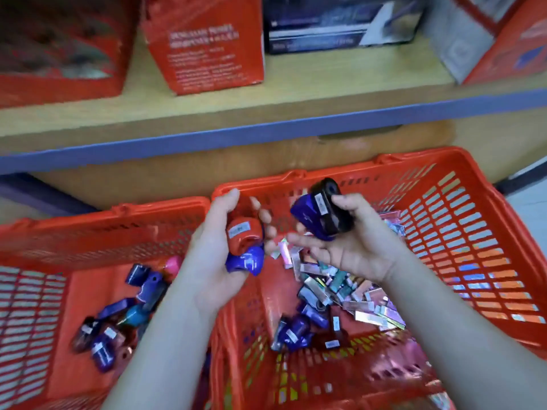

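Both hands grip: left hand (219,247) curls round red sharpener (244,234) and blue sharpener (247,262), right hand (358,250) pinches blue-black sharpener (322,216); left basket (103,214) lies below-left, nearer the left grip

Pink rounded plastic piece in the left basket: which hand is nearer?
Left. The left hand sits just right of the pink rounded plastic piece; the right hand is much farther right.

A red carton (204,45) stood near the wooden shelf's (325,75) front edge; a dark box (340,22) sat beside it, farther back.
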{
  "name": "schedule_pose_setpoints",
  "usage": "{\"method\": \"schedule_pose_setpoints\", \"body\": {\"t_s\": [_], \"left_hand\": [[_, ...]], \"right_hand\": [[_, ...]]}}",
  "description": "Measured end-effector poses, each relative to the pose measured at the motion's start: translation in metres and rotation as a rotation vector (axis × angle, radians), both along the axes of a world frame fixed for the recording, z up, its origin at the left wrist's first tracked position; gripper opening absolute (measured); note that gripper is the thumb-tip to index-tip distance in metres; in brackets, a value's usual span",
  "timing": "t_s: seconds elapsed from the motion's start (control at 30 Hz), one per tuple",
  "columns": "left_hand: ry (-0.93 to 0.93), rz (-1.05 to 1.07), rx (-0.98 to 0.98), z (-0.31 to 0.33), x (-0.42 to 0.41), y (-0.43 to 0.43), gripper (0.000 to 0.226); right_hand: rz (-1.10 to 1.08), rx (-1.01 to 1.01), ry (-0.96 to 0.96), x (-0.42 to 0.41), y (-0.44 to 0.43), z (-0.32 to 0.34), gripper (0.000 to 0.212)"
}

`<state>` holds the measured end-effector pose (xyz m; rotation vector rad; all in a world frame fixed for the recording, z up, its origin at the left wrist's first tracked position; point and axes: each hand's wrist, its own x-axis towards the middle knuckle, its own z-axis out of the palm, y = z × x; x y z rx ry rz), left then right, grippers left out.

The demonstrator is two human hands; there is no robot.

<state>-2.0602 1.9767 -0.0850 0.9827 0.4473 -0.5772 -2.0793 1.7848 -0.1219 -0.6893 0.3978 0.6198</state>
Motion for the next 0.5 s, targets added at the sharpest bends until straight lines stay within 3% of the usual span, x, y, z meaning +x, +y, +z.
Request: {"method": "schedule_pose_setpoints", "body": {"t_s": [0.1,0.2,0.3,0.5], "left_hand": [[-0.023,0.155,0.061,0.022,-0.015,0.072,0.027],[0.099,0.312,0.222,0.004,-0.033,0.141,0.017],[0.267,0.258,0.387,-0.039,-0.053,0.190,0.012],[0.326,0.122,0.729,-0.104,-0.081,0.244,0.011]], "right_hand": [[0.054,0.016,0.002,-0.005,0.067,0.037,0.044],[0.091,-0.001,0.094,-0.020,0.140,0.048,0.030],[0.087,-0.125,0.222,-0.040,0.195,0.029,0.008],[0.034,-0.466,0.257,-0.064,0.250,0.001,0.026]]}}
